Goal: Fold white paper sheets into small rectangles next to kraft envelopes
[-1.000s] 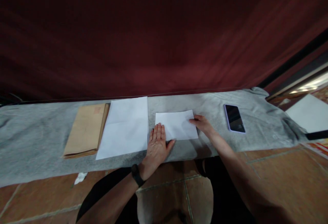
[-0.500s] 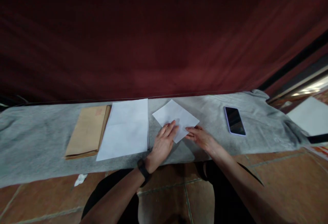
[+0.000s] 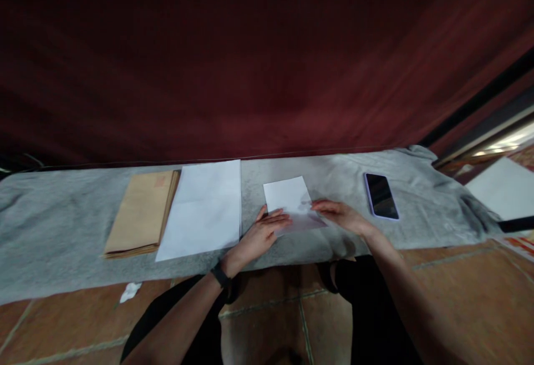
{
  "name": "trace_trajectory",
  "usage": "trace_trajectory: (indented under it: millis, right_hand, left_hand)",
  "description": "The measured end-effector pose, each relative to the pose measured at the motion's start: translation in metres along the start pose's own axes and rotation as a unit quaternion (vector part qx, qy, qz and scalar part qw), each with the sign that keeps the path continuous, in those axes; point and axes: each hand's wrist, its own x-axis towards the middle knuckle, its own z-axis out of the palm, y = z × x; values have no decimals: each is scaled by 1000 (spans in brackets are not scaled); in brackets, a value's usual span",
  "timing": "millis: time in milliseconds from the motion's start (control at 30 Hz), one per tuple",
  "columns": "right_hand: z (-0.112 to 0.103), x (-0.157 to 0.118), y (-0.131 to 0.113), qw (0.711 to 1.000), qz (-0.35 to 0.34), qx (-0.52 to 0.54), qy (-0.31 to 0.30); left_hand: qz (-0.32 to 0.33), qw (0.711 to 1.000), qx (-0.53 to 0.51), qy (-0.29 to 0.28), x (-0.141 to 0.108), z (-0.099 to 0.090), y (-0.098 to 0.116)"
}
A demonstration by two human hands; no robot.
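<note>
A small folded sheet of white paper [image 3: 287, 193] lies on the grey cloth in front of me, its near part shaded like a raised or folded flap. My left hand [image 3: 265, 233] rests on the paper's near left side, fingers stretched out and thumb apart. At the right edge, my right hand [image 3: 339, 216] has its fingers closed on the paper; its thumb is mostly hidden. Left of my hands lies a stack of larger white sheets [image 3: 204, 209], with a pile of brown envelopes [image 3: 139, 212] beside it.
The grey cloth [image 3: 54, 226] covers a long, narrow surface. A phone in a purple case [image 3: 382, 197] lies to the right. Behind rises a dark red panel [image 3: 267, 75]. A crumpled white scrap [image 3: 130, 292] is on the tiled floor [image 3: 283, 326].
The small paper has turned from a diamond position to nearly square with me, and its near part now looks shaded. My left hand lies flatter; my right hand has shifted slightly right.
</note>
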Motion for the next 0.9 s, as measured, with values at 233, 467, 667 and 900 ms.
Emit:
trace_trajectory:
  millis: [233, 467, 667, 900]
  right_hand:
    - [9, -19, -5, 958, -90, -233, -143]
    - [23, 0, -1, 985, -23, -172, 22]
    - [31, 16, -2, 988, 5, -121, 93]
    - [36, 26, -1, 971, 52, -192, 130]
  left_hand:
    - [-28, 996, -75, 48, -8, -6, -3]
    - [-156, 960, -157, 170, 0, -4, -4]
    - [-221, 933, -129, 253, 20, -1, -13]
    - [-279, 933, -54, 221, 30, -6, -10]
